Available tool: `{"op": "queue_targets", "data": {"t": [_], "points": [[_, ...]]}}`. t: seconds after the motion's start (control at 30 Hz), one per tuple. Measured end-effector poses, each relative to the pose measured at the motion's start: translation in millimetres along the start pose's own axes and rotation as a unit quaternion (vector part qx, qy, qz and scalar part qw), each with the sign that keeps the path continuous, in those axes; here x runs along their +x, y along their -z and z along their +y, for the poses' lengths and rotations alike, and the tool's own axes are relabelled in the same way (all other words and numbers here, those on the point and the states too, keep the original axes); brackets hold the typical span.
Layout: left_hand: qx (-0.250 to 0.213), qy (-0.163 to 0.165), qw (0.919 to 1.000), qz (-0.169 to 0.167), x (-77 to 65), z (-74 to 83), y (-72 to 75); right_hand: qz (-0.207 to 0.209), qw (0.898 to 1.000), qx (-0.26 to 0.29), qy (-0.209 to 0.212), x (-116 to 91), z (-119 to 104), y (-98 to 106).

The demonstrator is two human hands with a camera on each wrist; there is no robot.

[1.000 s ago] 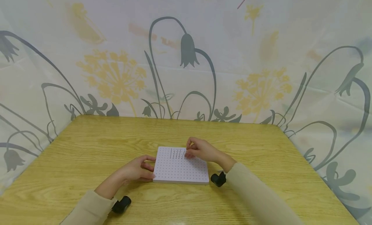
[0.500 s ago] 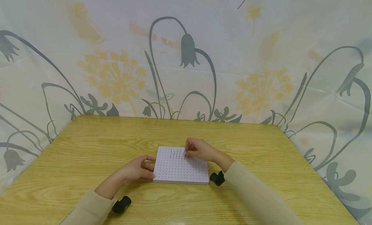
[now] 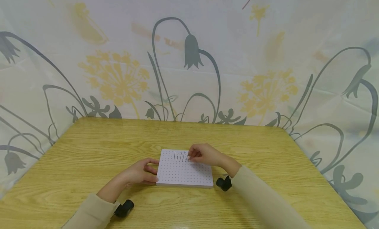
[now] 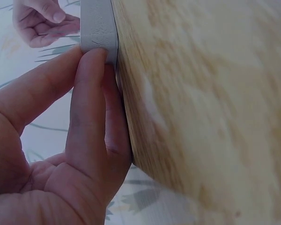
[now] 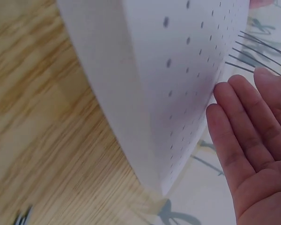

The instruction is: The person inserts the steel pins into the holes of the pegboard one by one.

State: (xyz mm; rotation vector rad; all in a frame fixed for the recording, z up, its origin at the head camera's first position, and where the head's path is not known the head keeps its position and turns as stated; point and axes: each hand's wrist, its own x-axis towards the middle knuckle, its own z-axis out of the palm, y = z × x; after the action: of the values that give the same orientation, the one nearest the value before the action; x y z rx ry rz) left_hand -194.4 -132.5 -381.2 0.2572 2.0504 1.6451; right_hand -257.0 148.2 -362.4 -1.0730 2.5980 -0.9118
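Observation:
A white pegboard (image 3: 185, 174) dotted with rows of small holes lies flat on the wooden table. Several thin dark metal pins (image 3: 179, 156) stand in a row near its far edge. My left hand (image 3: 139, 171) holds the board's left edge, thumb near the front corner and fingers farther back; the left wrist view shows fingertips (image 4: 94, 56) against its side. Over the far right part of the board, my right hand (image 3: 205, 155) pinches a slanted pin at the end of the row. Its other fingers (image 5: 246, 122) stay extended in the right wrist view, where the thumb overlaps the pin's upper end.
The wooden table (image 3: 97, 146) stretches out on all sides of the board. Behind it hangs a flower-printed cloth (image 3: 195, 87). A few thin dark pieces (image 5: 22, 216) show at the lower left of the right wrist view. Black camera mounts (image 3: 224, 183) hang at both wrists.
My right hand has come slightly down and nearer to me, its fingers staying by the end pin. The left hand and the pegboard have kept their places.

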Motion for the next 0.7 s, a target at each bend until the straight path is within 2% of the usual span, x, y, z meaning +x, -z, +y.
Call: {"op": "queue_targets", "data": {"t": [0.27, 0.7], "points": [[0.01, -0.003, 0.9999, 0.0, 0.8, -0.8, -0.3, 0.005, 1.0, 0.004, -0.002, -16.6, 7.0, 5.3], [-0.001, 0.003, 1.0, 0.009, 2.5, -0.9, -0.6, 0.025, 0.999, 0.028, -0.007, -39.7, 18.8, 9.7]]}}
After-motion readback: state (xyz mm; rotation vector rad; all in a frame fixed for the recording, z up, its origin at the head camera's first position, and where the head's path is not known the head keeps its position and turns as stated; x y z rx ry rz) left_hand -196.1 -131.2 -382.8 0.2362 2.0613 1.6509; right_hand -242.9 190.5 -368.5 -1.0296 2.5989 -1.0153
